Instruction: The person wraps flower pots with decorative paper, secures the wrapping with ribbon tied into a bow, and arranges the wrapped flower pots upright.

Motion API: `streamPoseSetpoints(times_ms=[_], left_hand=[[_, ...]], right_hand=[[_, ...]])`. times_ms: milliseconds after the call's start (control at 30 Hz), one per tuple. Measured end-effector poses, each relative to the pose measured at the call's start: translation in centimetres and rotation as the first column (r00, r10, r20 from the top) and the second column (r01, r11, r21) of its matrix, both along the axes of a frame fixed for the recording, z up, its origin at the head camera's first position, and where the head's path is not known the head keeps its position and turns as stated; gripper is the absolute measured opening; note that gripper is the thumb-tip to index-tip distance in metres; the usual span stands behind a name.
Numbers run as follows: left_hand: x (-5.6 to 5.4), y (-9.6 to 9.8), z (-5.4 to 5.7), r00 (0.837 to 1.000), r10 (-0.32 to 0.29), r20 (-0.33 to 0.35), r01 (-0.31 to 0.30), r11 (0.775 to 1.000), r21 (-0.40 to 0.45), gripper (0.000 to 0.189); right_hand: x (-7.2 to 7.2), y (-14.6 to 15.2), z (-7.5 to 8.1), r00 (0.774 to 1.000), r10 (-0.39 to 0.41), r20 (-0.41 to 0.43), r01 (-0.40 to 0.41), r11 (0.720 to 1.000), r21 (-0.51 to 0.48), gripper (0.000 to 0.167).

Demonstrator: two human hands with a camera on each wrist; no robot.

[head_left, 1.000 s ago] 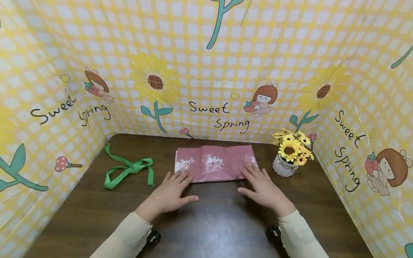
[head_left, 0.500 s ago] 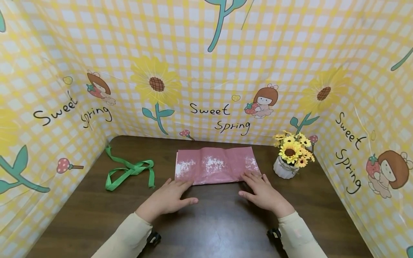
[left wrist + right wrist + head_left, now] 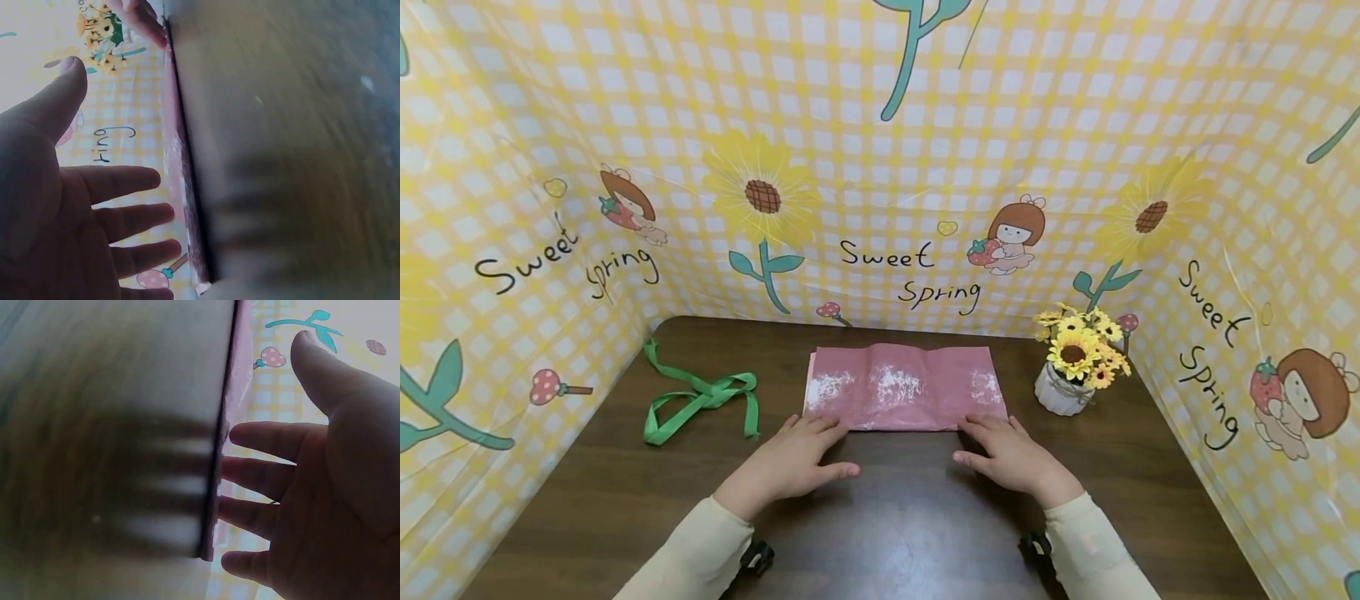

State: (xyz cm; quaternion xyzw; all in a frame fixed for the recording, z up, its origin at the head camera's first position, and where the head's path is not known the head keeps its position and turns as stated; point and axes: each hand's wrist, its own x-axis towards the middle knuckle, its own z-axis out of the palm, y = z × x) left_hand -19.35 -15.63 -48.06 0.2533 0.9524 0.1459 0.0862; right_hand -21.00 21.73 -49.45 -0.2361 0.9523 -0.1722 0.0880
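A flat, folded pink sheet point(image 3: 917, 392) with white, worn-looking patches lies across the middle of the dark wooden table. At its near left corner is my left hand point(image 3: 790, 462), fingers spread and straight, fingertips right at the near edge. My right hand point(image 3: 1018, 458) lies likewise at the near right corner, its fingertips over the sheet's edge. In the left wrist view, the extended fingers point(image 3: 134, 222) come up close to the thin pink edge. The right wrist view shows straight fingers point(image 3: 256, 469) meeting that edge. Neither hand grips anything.
A loose green ribbon point(image 3: 707, 396) lies at the left of the table point(image 3: 880, 533). To the right stands a small white pot of yellow artificial flowers point(image 3: 1071, 358). A yellow checked cloth point(image 3: 880, 183) walls the back and both sides.
The fingers have drawn back from on top of the pink sheet to its near edge. The sheet has shifted and straightened slightly. Ribbon and flowerpot stay put.
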Motion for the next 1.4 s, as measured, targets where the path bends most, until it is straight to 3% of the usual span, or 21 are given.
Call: streamPoseSetpoints(times_ms=[333,667,933,1067,1233,1400], left_hand=[[0.1,0.4,-0.2,0.996,-0.093,0.016,0.093,0.995,0.038,0.077],[0.4,1.2,0.0,0.979,-0.204,0.007,0.203,0.977,0.058,0.081],[0.8,3.0,0.5,0.981,-0.195,0.023,0.195,0.981,0.02,0.076],[0.9,4.3,0.4,0.979,-0.203,-0.004,0.203,0.979,-0.022,0.072],[0.3,5.1,0.4,0.979,-0.194,-0.057,0.188,0.977,-0.104,0.064],[-0.4,5.8,0.3,0.98,-0.18,-0.079,0.166,0.974,-0.157,0.054]], right_hand=[[1.2,-1.5,1.6,0.987,0.147,-0.063,-0.149,0.988,-0.031,0.046],[3.2,-3.1,2.5,0.99,0.14,-0.02,-0.139,0.989,0.049,0.051],[4.8,-4.7,3.0,0.986,0.156,-0.062,-0.149,0.983,0.102,0.046],[5.5,-5.5,2.7,0.985,0.168,-0.022,-0.164,0.979,0.122,0.045],[6.4,-6.1,3.5,0.969,0.241,0.06,-0.245,0.966,0.076,0.044],[7.0,-6.8,4.3,0.952,0.306,0.032,-0.307,0.948,0.086,0.041]])
